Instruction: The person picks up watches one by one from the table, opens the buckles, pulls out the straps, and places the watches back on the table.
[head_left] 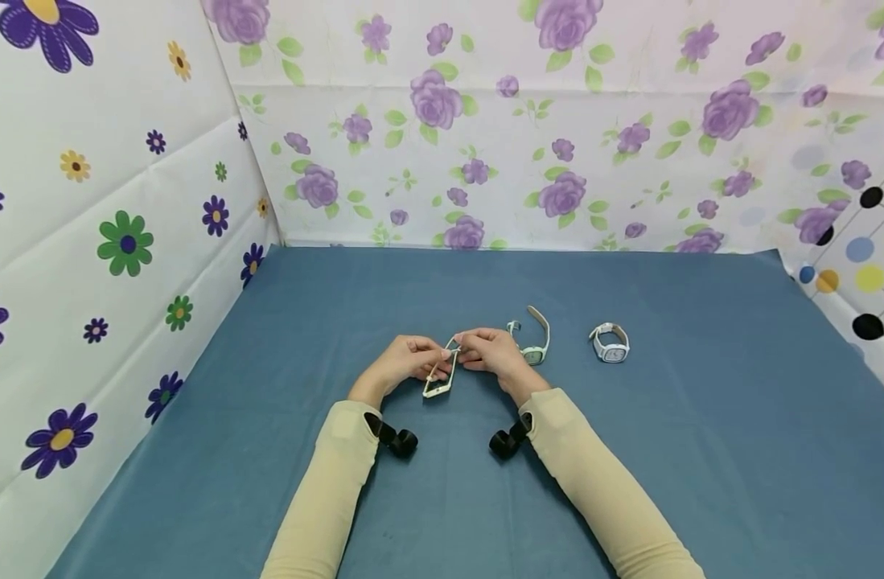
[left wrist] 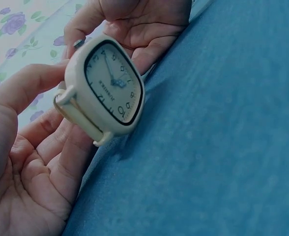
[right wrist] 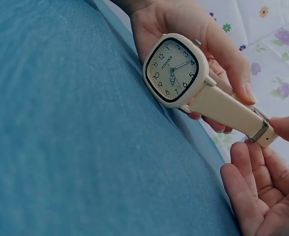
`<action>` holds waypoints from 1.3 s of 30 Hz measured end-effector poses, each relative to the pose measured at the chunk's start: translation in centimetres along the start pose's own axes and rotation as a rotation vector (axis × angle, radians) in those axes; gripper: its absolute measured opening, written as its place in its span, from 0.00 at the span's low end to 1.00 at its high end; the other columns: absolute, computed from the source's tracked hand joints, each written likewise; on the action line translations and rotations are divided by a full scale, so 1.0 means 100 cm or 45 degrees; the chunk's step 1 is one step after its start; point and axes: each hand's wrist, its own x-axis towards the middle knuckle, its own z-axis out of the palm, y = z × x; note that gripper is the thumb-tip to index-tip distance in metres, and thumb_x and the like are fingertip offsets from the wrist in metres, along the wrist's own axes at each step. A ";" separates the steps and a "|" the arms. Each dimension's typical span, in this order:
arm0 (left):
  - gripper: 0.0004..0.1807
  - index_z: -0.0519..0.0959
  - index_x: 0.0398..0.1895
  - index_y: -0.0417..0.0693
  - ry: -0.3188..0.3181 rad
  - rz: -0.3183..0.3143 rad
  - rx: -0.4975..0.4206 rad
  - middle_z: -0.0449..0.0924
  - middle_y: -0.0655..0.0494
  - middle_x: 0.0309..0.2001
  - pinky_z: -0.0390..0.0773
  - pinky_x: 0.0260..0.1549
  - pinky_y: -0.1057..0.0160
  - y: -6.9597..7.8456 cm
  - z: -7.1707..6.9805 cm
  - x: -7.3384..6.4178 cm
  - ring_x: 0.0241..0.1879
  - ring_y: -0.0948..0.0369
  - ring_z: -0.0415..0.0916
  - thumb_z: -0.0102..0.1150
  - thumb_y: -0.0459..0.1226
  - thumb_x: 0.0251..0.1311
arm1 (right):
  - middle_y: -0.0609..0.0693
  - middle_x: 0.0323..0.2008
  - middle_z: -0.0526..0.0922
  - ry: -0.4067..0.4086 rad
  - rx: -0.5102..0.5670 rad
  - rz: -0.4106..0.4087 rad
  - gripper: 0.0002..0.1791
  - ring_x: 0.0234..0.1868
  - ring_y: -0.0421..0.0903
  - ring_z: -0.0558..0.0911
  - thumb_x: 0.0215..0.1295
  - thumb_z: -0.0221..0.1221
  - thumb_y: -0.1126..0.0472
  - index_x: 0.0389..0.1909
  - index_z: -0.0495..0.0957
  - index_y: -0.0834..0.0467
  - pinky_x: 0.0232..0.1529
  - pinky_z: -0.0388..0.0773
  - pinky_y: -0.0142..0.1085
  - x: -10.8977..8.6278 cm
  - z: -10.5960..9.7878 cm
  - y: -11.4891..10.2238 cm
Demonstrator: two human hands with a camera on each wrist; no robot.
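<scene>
Between both hands is a cream wristwatch (head_left: 437, 392) with a squarish case and black-ringed dial, its case hanging toward the person. My left hand (head_left: 405, 360) holds the strap (right wrist: 225, 109) from the left, thumb and fingers close to the buckle. From the other side my right hand (head_left: 491, 354) pinches the strap end by the metal buckle (right wrist: 260, 132), its thumb over the strap and fingertips underneath. In the right wrist view the dial (right wrist: 171, 69) faces the camera. The left wrist view shows the strap lug (left wrist: 65, 96) close up, with the buckle end hidden.
Just beyond the right hand lies a pale green wristwatch (head_left: 533, 355), its strap spread open. Farther right sits a white wristwatch (head_left: 612, 352) with its strap looped. A blue cloth (head_left: 442, 498) covers the table, with flowered sheets (head_left: 413, 161) behind and at the left.
</scene>
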 end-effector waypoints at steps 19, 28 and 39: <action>0.13 0.78 0.48 0.36 0.001 -0.003 -0.012 0.78 0.53 0.39 0.81 0.37 0.63 0.003 0.000 0.000 0.32 0.63 0.77 0.56 0.35 0.65 | 0.55 0.46 0.83 -0.033 -0.015 0.017 0.18 0.34 0.39 0.83 0.65 0.61 0.56 0.51 0.79 0.62 0.45 0.82 0.37 -0.001 -0.002 -0.001; 0.17 0.74 0.53 0.30 -0.058 -0.007 0.094 0.76 0.52 0.36 0.79 0.37 0.64 0.005 0.000 0.000 0.27 0.63 0.71 0.49 0.34 0.66 | 0.47 0.39 0.83 -0.067 -0.035 -0.010 0.19 0.34 0.39 0.82 0.65 0.61 0.55 0.52 0.79 0.63 0.46 0.82 0.37 -0.004 -0.002 -0.002; 0.07 0.74 0.40 0.37 -0.008 0.020 0.027 0.74 0.54 0.32 0.79 0.38 0.63 0.001 0.001 0.000 0.32 0.62 0.75 0.48 0.32 0.66 | 0.47 0.38 0.84 -0.079 -0.056 -0.022 0.18 0.34 0.38 0.82 0.66 0.60 0.54 0.50 0.79 0.61 0.44 0.82 0.36 -0.003 -0.001 -0.001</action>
